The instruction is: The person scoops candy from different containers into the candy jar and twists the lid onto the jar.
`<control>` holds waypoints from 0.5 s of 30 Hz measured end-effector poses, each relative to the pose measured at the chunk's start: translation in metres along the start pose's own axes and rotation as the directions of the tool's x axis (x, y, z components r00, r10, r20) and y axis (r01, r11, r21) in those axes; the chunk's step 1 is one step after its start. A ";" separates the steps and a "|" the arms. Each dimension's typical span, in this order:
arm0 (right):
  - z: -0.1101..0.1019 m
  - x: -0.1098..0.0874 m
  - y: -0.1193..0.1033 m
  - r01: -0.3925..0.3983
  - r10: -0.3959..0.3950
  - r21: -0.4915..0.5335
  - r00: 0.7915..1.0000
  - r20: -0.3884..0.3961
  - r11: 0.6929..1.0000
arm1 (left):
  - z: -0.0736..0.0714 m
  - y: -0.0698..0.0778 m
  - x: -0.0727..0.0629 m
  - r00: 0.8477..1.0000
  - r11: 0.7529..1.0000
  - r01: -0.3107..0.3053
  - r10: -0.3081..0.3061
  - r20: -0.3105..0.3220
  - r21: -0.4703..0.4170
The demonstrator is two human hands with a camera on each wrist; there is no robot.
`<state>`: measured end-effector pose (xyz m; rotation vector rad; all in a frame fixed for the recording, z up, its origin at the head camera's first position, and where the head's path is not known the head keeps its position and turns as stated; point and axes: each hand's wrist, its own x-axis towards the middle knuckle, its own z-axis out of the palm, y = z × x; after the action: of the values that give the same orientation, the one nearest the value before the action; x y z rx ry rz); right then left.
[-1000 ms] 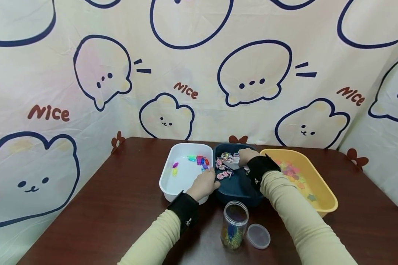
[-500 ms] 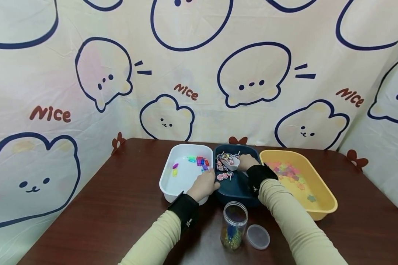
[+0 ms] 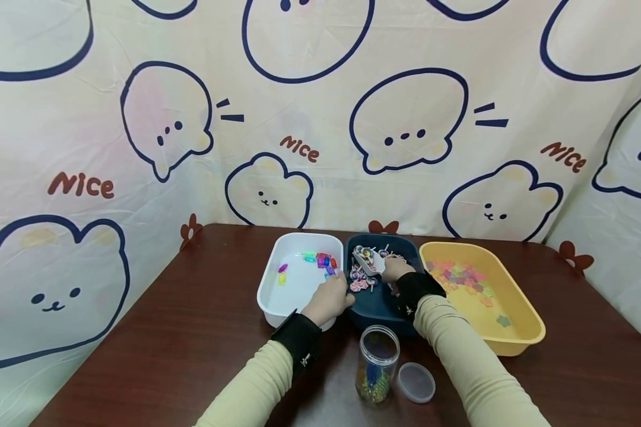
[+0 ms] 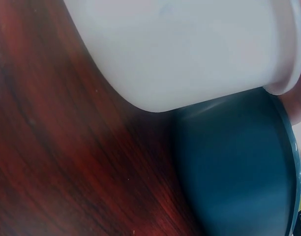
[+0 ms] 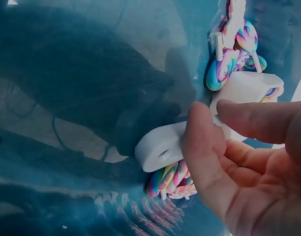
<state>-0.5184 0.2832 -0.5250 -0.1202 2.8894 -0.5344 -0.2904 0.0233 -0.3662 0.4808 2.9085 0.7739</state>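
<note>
My right hand point(image 3: 397, 269) pinches the handle of a small white scoop point(image 3: 371, 263) inside the dark blue tub point(image 3: 374, 308). Lollipop-shaped charms point(image 3: 360, 280) with swirled colours lie under and around it, and some sit in its bowl. In the right wrist view, thumb and fingers close on the scoop's handle point(image 5: 163, 147), with charms point(image 5: 222, 69) beyond the bowl. My left hand point(image 3: 327, 298) grips the adjoining rims of the white tub point(image 3: 269, 290) and the dark blue tub; its fingertips are mostly hidden in the left wrist view.
Colourful beads point(image 3: 323, 260) lie in the white tub. A yellow tub point(image 3: 518, 308) on the right holds translucent star-shaped pieces point(image 3: 459, 274). In front stand a clear open jar point(image 3: 376, 367), partly filled, and its round lid point(image 3: 416, 382), on the brown table point(image 3: 192, 332).
My right hand has drawn slightly nearer with the scoop, which has shifted a little left and changed its angle. The charms around it have shifted. My left hand stays in place.
</note>
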 end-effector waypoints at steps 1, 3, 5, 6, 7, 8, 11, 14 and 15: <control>0.000 -0.001 0.001 0.010 -0.010 0.014 1.000 -0.001 1.000 | 0.000 0.000 0.000 1.000 1.000 0.003 -0.003 -0.002 0.004; -0.002 -0.005 0.000 0.025 -0.026 0.047 1.000 0.006 0.999 | 0.000 0.001 -0.001 1.000 1.000 0.004 -0.004 -0.007 0.003; -0.011 -0.020 -0.010 0.014 -0.017 0.100 0.999 0.034 0.995 | 0.000 0.002 -0.002 1.000 1.000 0.004 -0.004 -0.008 0.003; -0.019 -0.032 -0.020 0.004 -0.011 0.123 0.999 0.053 0.992 | 0.000 0.002 -0.002 1.000 1.000 0.004 -0.004 -0.009 0.006; -0.025 -0.043 -0.027 0.013 -0.023 0.180 0.998 0.056 0.984 | 0.001 0.002 -0.002 1.000 1.000 0.004 -0.004 -0.011 0.008; -0.035 -0.061 -0.042 -0.018 0.005 0.200 0.998 0.067 0.980 | 0.001 0.002 -0.002 1.000 1.000 0.005 -0.005 -0.010 0.009; -0.072 -0.124 -0.093 -0.070 0.051 0.247 0.995 0.083 0.966 | 0.002 0.001 -0.002 1.000 1.000 0.005 -0.004 -0.011 0.013; -0.098 -0.162 -0.126 -0.106 0.094 0.267 0.994 0.059 0.958 | 0.001 0.000 -0.001 1.000 1.000 0.007 -0.007 -0.008 0.006; -0.103 -0.166 -0.127 -0.100 0.090 0.271 0.995 0.049 0.957 | 0.001 0.000 -0.001 1.000 1.000 0.005 -0.005 -0.007 0.002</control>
<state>-0.3725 0.2197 -0.3548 0.0500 2.7355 -0.8940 -0.2893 0.0238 -0.3666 0.4712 2.9164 0.7732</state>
